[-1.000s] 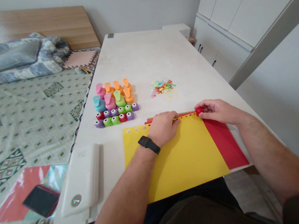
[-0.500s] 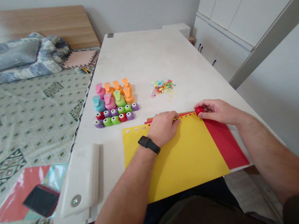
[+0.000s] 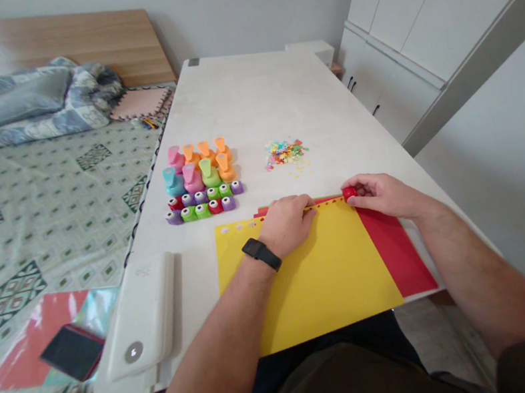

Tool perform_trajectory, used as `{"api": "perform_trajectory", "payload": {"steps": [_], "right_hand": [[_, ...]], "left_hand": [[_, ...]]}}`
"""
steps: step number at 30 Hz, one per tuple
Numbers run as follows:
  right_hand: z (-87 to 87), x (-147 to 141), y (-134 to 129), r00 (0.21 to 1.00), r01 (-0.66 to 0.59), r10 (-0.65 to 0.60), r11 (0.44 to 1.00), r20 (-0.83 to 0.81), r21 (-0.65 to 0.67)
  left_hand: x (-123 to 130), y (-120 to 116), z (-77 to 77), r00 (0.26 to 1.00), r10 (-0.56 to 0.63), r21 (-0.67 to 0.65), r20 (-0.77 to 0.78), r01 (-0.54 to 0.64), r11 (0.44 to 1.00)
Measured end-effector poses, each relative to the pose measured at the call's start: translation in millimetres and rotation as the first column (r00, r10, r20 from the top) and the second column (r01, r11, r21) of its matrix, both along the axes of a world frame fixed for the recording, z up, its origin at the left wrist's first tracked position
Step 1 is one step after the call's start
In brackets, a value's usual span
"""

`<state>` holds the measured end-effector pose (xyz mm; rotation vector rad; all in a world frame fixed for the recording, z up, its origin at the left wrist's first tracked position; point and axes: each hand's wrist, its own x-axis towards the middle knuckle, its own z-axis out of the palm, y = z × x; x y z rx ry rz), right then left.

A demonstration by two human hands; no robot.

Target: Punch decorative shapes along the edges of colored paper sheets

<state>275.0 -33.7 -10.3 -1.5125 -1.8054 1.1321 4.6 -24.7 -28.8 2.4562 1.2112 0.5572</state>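
Note:
A yellow sheet of paper (image 3: 326, 266) lies in front of me, with a row of small punched holes along its far edge. Beneath it, a red sheet (image 3: 396, 247) sticks out at the right and behind. My left hand (image 3: 289, 222), a black watch on its wrist, is closed at the far edge of the yellow sheet, its fingertips partly hidden. At that sheet's far right corner, my right hand (image 3: 378, 194) grips a small red craft punch (image 3: 350, 194) between thumb and fingers. The punch sits on the paper's edge.
Left of centre stand rows of larger craft punches (image 3: 192, 176) and smaller ones (image 3: 203, 211). A pile of colourful paper cutouts (image 3: 285, 152) lies behind the sheets. A white device with a cable (image 3: 143, 312) rests at the table's left edge, near a phone (image 3: 73, 352) on the bed.

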Motion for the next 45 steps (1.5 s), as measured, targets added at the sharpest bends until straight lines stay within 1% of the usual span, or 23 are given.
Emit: {"api": "perform_trajectory", "payload": {"steps": [8, 15, 28, 38, 45], "right_hand": [[-2.2, 1.4, 0.4, 1.0, -0.011, 0.011, 1.0, -0.004, -0.007], [-7.1, 3.4, 1.3, 0.998, -0.057, 0.057, 0.998, 0.009, 0.006], [-6.3, 3.1, 1.1, 0.999, -0.047, 0.047, 0.999, 0.007, 0.008], [-4.6, 0.5, 0.5, 1.0, -0.019, 0.019, 1.0, -0.019, 0.008], [-7.2, 1.7, 1.2, 0.998, -0.054, 0.053, 0.998, 0.036, 0.031]], "left_hand": [[-0.1, -0.7, 2.6, 1.0, 0.002, -0.011, -0.006, -0.002, 1.0], [0.7, -1.3, 3.7, 1.0, 0.009, -0.02, -0.015, -0.009, 1.0], [0.3, -0.9, 2.3, 1.0, 0.002, 0.0, -0.021, -0.002, 1.0], [0.6, -1.4, 3.2, 1.0, 0.013, -0.019, -0.016, -0.013, 1.0], [0.3, -1.6, 4.1, 1.0, 0.004, -0.019, -0.015, -0.004, 1.0]]}}
